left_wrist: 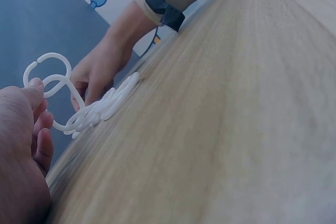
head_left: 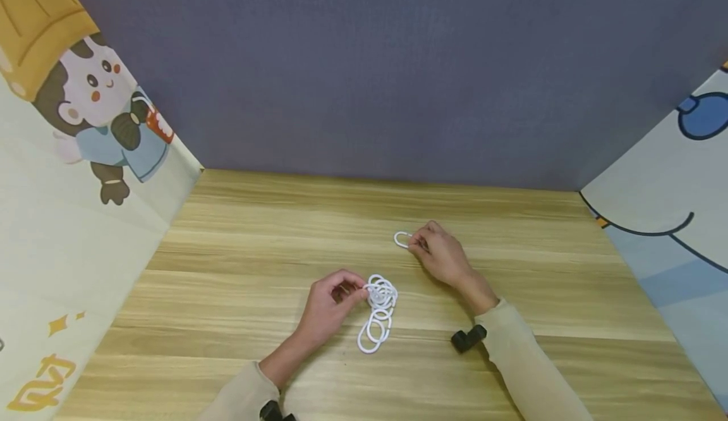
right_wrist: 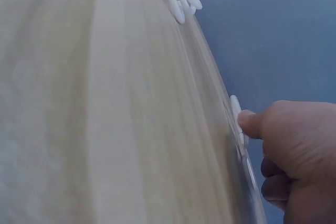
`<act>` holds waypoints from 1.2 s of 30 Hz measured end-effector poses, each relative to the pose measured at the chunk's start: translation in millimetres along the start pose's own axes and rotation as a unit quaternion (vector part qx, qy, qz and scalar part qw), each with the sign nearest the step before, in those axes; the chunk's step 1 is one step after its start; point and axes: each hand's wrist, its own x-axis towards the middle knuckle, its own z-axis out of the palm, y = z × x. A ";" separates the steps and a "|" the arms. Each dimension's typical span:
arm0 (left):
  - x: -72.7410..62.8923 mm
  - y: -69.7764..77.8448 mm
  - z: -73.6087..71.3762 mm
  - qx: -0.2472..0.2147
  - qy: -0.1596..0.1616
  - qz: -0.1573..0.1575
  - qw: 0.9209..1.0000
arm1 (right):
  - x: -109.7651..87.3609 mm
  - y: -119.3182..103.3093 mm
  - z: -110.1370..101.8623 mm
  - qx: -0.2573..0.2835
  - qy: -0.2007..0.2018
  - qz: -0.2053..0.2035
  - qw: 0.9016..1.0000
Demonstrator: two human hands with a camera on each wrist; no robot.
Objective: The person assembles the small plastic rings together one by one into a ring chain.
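Note:
Several white plastic curtain rings [head_left: 382,296], oval with a small gap, lie overlapping in a pile that trails toward the person. My left hand [head_left: 325,307] pinches a ring [left_wrist: 69,66] at the pile's far end between thumb and fingertips. In the left wrist view that ring is lifted off the table, and others hang close below it. Farther back and to the right, my right hand [head_left: 442,255] holds a single curtain ring [head_left: 395,239] by its right end, low at the table surface. Its fingers hide part of this ring.
The wood-grain table [head_left: 239,282] meets a dark blue-grey panel [head_left: 387,79] at the back. White printed panels stand at the left [head_left: 85,250] and right [head_left: 643,187]. Black wrist cameras sit on both sleeves, the right one [head_left: 469,339] close above the table.

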 end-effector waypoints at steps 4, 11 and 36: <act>0.0 0.4 0.1 0.001 0.000 -0.003 1.000 | -1.8 -1.6 1.2 0.008 0.013 0.004 1.000; 2.6 -0.1 2.1 0.002 0.004 -0.007 1.000 | -1.7 -3.6 0.1 0.051 0.047 0.004 0.998; 8.3 -0.2 5.4 0.005 0.006 -0.011 1.000 | -15.9 -31.3 -5.9 0.278 0.029 0.129 0.951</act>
